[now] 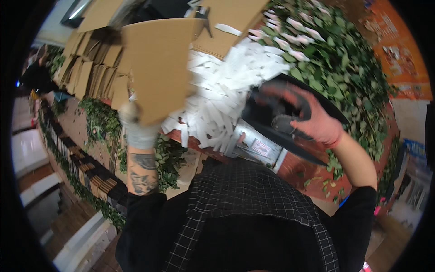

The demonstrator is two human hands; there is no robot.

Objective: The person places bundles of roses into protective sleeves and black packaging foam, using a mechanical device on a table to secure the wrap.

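Note:
A flat piece of brown cardboard (158, 68) stands raised at the left, its edges smeared by motion. Its lower left edge is held by my left hand (132, 119), which wears a pale glove; the fingers are blurred. My right hand (312, 111), in a red glove with dark coated fingers, hovers at a black machine part with a wide curved plate (303, 149). Its thumb and fingers are curved and apart, with no held object visible between them. Below it sits a metal box (257, 147) with a label. Many white strips (222, 86) lie heaped between my hands.
Leafy stems with pale pink flower heads (297, 38) are piled at the far right. Bundled cardboard sleeves (93, 75) stand at the left. A black stapler-like tool (204, 20) lies on cardboard at the back. Green leaves (170, 163) hang by the table's near edge.

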